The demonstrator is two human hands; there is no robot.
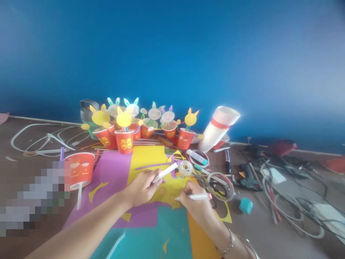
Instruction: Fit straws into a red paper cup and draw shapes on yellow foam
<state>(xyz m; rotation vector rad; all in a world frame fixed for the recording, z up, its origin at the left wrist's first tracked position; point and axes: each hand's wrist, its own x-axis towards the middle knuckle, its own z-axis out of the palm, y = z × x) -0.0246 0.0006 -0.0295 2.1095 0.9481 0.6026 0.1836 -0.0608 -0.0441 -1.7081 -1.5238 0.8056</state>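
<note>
My left hand [140, 189] is closed around a white marker [165, 173] with a purple end, which points up and to the right. A second white marker [196, 196], with a pinkish-red end, is pinched in my right hand [196, 207]. Its tip meets or nearly meets a yellow paper cut-out [163, 193] with round outlines drawn on it. My left fingers rest at the far left side of this cut-out. Beneath lie a yellow sheet [145, 153], a purple sheet [107, 180], a teal sheet [172, 233] and an orange sheet [201, 235].
Red paper cups [124, 142] with rabbit-faced paper figures stand along the back. A leaning stack of white cups [215, 133] is right of them. Tape rolls [185, 167], scissors [218, 189], a glue gun [249, 177] and tangled cables [296, 201] lie rightward. A red cup [80, 169] sits left.
</note>
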